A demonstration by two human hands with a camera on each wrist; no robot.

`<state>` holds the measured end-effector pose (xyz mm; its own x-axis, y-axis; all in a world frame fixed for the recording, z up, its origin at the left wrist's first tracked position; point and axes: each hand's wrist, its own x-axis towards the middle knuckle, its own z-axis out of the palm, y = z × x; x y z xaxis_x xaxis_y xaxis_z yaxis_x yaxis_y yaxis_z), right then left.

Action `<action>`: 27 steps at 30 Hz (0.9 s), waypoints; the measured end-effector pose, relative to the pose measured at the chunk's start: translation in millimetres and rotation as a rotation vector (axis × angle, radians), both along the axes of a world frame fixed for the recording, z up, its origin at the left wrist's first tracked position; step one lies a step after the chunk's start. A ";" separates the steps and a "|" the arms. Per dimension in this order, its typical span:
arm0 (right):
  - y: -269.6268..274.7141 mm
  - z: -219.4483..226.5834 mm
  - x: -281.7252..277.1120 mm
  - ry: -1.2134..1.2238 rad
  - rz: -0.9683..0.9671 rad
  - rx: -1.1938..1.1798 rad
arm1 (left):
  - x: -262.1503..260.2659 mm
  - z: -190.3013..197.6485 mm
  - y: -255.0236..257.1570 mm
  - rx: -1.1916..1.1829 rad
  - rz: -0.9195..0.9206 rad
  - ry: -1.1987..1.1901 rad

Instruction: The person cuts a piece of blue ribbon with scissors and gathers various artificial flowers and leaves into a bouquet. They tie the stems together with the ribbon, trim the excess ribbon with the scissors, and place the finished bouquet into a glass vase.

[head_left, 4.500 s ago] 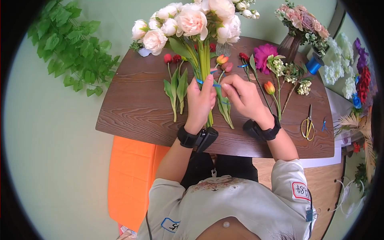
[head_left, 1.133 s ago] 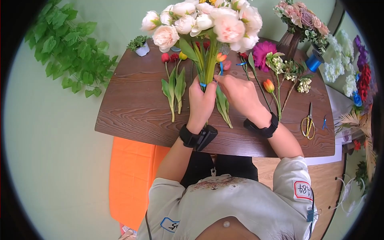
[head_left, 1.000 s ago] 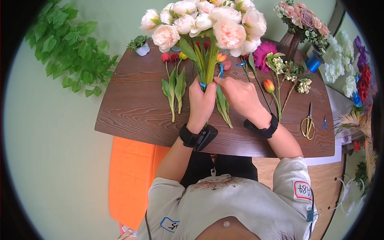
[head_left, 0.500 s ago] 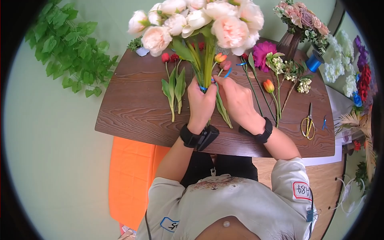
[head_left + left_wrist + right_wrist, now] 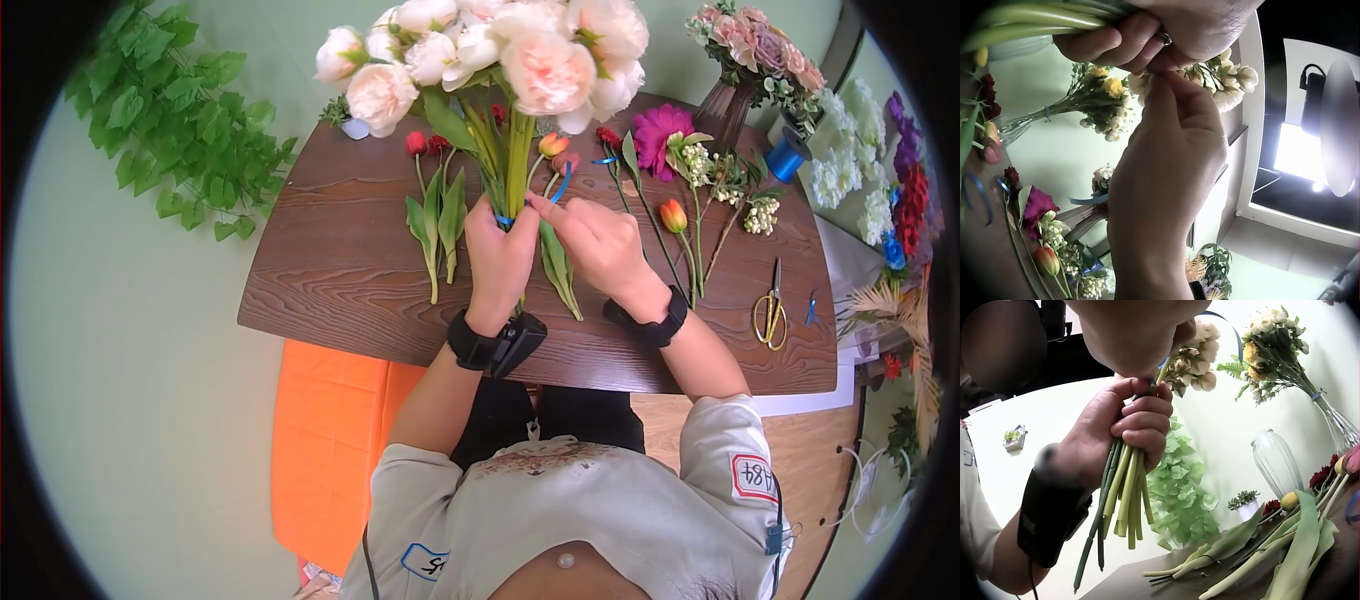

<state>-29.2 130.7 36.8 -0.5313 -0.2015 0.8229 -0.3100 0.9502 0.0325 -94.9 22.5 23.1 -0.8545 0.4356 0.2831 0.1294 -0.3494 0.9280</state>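
Note:
The left hand (image 5: 500,255) grips the green stems (image 5: 515,165) of a bouquet of pale pink and white peonies (image 5: 548,75), held upright above the table. A blue ribbon (image 5: 503,220) circles the stems at the thumb, and its free end (image 5: 566,182) rises beside the right hand (image 5: 600,245). In the right wrist view the left hand (image 5: 1129,425) has its fingers curled round the stems, whose cut ends (image 5: 1129,512) hang below. The right hand's thumb and forefinger (image 5: 1163,78) meet at the tie, pinching the ribbon close to the left hand.
Tulips (image 5: 435,225) lie left of the bouquet; a magenta flower (image 5: 662,140), an orange tulip (image 5: 673,215) and white berry sprigs (image 5: 760,216) lie right. Gold-handled scissors (image 5: 770,318) and a ribbon scrap (image 5: 811,310) are near the right edge. A blue spool (image 5: 787,155) and a vase (image 5: 722,115) stand behind.
The bouquet, lower earlier, has swung slightly left over the last second. The right hand has shifted a little, with the ribbon's free end now curving up beside it. The left hand keeps its grip.

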 end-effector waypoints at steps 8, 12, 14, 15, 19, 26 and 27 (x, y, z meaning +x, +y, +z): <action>-0.4 -5.9 -8.0 0.047 0.225 -0.350 | 10.7 11.6 0.2 0.070 -0.039 -0.082; 6.5 -0.6 -2.8 -0.094 0.370 -0.458 | 14.6 23.7 -7.4 0.124 -0.268 -0.156; 6.6 0.4 0.2 -0.168 0.408 -0.535 | 14.4 25.1 -8.9 0.152 -0.328 -0.161; 6.0 0.8 2.2 -0.206 0.405 -0.566 | 13.9 25.6 -9.2 0.118 -0.337 -0.156; 5.3 5.6 2.7 -0.196 0.424 -0.555 | 11.6 17.8 -6.7 0.100 -0.316 -0.169; 9.6 4.1 5.3 -0.239 0.369 -0.530 | 10.8 15.3 -7.3 0.049 -0.315 -0.171; 10.0 3.3 5.3 -0.242 0.369 -0.545 | 11.1 15.7 -7.3 0.055 -0.330 -0.177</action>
<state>-23.8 140.7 40.0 -0.6883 0.0037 0.7254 -0.5538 0.6431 -0.5288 -83.8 15.3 38.8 -0.7088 0.6837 0.1740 -0.1591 -0.3951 0.9047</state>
